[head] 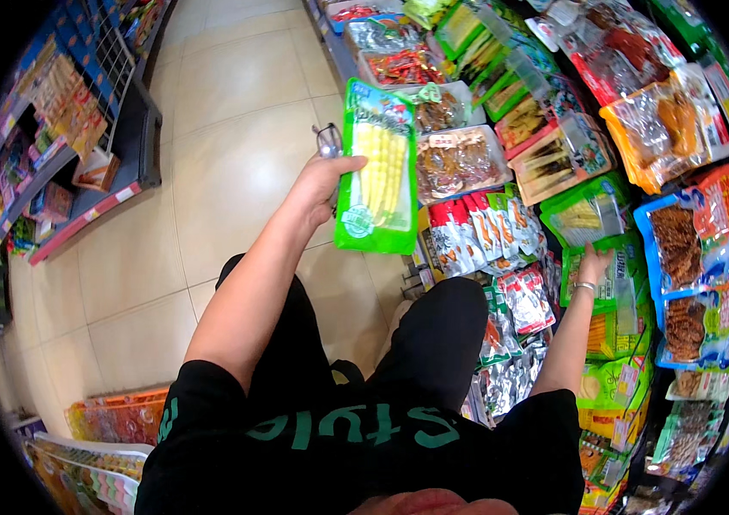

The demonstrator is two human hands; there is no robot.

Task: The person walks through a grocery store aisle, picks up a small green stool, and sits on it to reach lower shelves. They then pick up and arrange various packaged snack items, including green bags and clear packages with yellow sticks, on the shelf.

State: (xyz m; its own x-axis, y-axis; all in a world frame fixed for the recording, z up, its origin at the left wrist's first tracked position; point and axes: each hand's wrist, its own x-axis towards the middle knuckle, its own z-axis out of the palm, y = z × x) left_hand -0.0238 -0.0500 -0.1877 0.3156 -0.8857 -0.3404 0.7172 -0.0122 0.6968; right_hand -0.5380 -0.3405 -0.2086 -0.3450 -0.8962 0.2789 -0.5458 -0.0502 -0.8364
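My left hand (328, 182) grips a green-bordered plastic pack (382, 174) with a clear window. Pale yellow, ribbed pieces that look like baby corn show through it. The thumb lies over the pack's left edge, and the other fingers are hidden behind. A pair of eyeglasses (330, 139) pokes out beside the same hand, seemingly held in it too. On the right, my right hand (592, 267) touches a green food pack (619, 270) on the shelf. Whether its fingers close on that pack is unclear. Just above hangs another green pack (583, 209) with pale contents.
Packaged snacks line the rack to my right, among them blue-edged packs (683, 251) and an orange-edged pack (667, 122). Trays of wrapped snacks (461, 161) sit lower down. Across the tiled floor (236, 96) stands another shelf unit (100, 174). Orange containers (120, 415) are at lower left.
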